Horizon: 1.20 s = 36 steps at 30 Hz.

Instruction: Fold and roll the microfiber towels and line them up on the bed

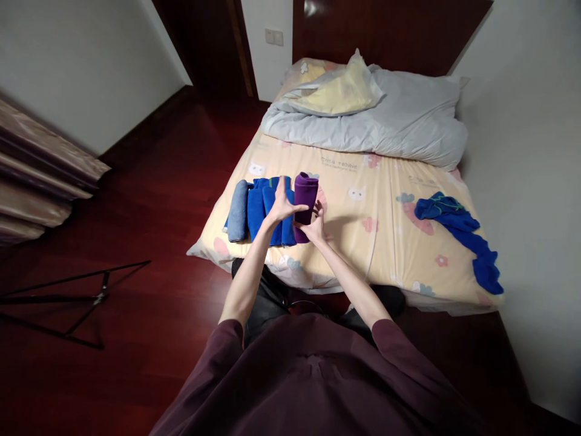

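A rolled purple cloth (pixel 306 189) lies on the bed at the right end of a row of rolls. My right hand (pixel 315 226) grips its near half, the thumb across the top and the fingers curled round the right side. Stretched out with its fingers apart, my left hand (pixel 282 206) reaches over the neighbouring blue rolled cloth (pixel 269 197), and its thumb lies against the purple roll. Further left are another blue roll (pixel 256 209) and a grey-blue roll (pixel 238 212) at the row's end. My left palm and forearm hide part of the blue rolls.
A crumpled blue cloth (pixel 465 233) with green trim lies near the right edge of the bed (pixel 358 242). Grey bedding (pixel 408 115) and a yellow pillow (pixel 340 94) are at the headboard. A black tripod (pixel 91 298) stands on the floor to the left, near a curtain (pixel 40 163).
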{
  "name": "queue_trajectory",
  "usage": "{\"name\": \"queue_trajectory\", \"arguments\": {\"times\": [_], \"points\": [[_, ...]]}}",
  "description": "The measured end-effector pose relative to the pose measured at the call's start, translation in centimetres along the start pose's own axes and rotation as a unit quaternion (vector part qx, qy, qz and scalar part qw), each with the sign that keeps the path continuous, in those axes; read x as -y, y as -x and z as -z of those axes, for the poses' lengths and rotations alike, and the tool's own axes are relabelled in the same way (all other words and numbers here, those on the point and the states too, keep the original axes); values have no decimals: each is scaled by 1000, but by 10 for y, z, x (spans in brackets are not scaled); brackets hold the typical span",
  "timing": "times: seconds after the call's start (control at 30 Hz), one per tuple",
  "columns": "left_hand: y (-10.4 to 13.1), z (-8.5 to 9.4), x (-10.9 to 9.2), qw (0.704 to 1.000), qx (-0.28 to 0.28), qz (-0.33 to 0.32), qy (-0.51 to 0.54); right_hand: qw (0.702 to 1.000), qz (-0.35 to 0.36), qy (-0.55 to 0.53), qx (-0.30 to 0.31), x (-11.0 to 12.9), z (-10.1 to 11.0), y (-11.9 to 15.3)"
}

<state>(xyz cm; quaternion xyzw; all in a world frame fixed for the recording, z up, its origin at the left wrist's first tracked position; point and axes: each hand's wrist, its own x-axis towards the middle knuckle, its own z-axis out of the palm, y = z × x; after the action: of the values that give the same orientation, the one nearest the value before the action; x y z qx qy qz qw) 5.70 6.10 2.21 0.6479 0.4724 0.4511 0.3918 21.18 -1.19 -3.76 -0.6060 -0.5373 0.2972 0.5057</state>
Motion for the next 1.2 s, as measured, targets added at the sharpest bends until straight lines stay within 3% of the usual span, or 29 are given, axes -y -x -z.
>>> {"name": "queue_trajectory", "arguments": {"times": [0.13, 0.27, 0.43, 0.6, 0.7, 0.8, 0.9, 0.97, 1.1, 1.2], "points": [[40, 10, 38, 995, -50, 41, -74, 999, -9, 13, -41, -30, 18, 18], [63, 4, 53, 988, -69, 29, -134, 998, -52, 19, -41, -54, 33, 39], [60, -24, 57, 979, -2, -32, -202, 997, -72, -37, 9, -74, 50, 80], [45, -71, 65, 939, 152, -65, -302, 986, -127, -86, 63, -95, 82, 175], [22, -105, 69, 897, 204, -72, -385, 978, -160, -91, 97, -103, 105, 244], [-1, -136, 71, 857, 235, -54, -455, 973, -207, -84, 59, -111, 137, 297], [0, -160, 73, 840, 243, -11, -485, 964, -245, -90, -55, -123, 190, 316], [22, -175, 76, 847, 241, -24, -473, 953, -248, -77, -155, -134, 241, 305], [97, -202, 81, 877, 239, -114, -400, 896, -250, 42, -364, -165, 373, 244], [143, -214, 83, 896, 223, -106, -368, 854, -252, 155, -429, -187, 470, 193]]}}
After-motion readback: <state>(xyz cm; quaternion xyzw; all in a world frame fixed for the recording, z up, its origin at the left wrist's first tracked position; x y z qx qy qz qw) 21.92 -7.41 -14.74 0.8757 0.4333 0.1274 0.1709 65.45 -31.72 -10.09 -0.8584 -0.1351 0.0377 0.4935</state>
